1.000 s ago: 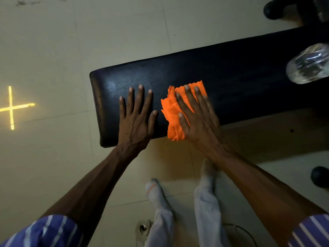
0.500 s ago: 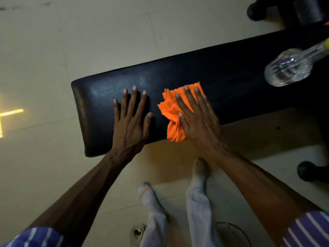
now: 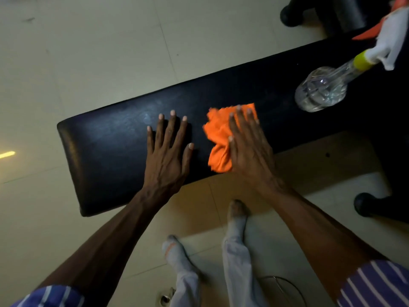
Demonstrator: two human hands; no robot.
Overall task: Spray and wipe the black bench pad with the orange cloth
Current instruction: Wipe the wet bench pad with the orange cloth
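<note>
The black bench pad (image 3: 106,151) runs from lower left to upper right across a tiled floor. My left hand (image 3: 168,151) lies flat on it with fingers straight and spread. Just to the right, the crumpled orange cloth (image 3: 218,134) sits on the pad near its front edge. My right hand (image 3: 250,147) presses on the cloth with straight fingers and covers its right part. A clear spray bottle (image 3: 321,89) with a yellow collar and white trigger head stands on the pad further right.
Pale floor tiles (image 3: 88,52) surround the bench. My legs and socked feet (image 3: 236,218) stand in front of it. Black bench feet (image 3: 365,204) show at the right and top right. A thin cable loop (image 3: 285,282) lies on the floor.
The view has shifted right along the bench, so the spray bottle shows fully. Both hands and the cloth have moved right along the pad, farther from its left end.
</note>
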